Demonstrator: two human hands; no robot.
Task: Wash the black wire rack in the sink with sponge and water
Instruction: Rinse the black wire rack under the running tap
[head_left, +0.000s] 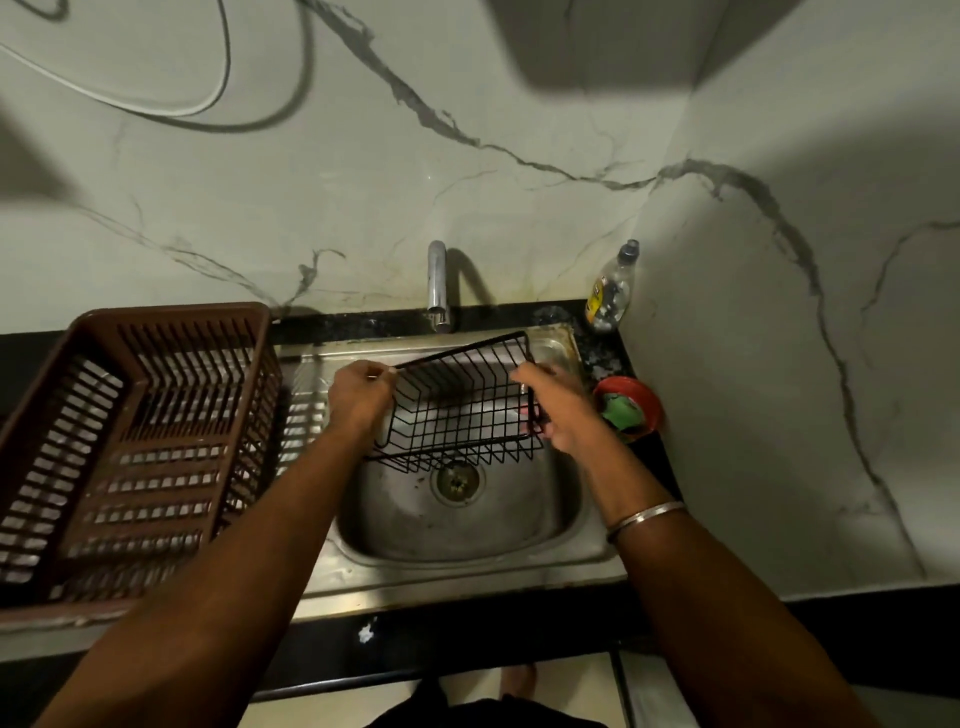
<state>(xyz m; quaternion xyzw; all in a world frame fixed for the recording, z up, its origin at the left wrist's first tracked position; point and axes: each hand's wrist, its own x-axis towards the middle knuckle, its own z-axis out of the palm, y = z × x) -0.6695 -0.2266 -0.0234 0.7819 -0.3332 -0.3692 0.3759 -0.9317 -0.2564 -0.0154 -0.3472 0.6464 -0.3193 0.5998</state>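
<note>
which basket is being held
The black wire rack, held in the left hand and right hand over the sink; the brown plastic basket sits alongside.

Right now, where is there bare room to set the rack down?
The sink floor around the drain is bare, and so is the steel rim nearest the person. Left, the brown basket fills the space; right, the red bowl and bottle crowd the corner.

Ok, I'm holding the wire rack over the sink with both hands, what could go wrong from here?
The left hand seems to pinch one corner of the black wire rack; once wet it could slip into the sink. The rack's right end, in the right hand, is close to the red bowl, so a swing might knock it.
</note>
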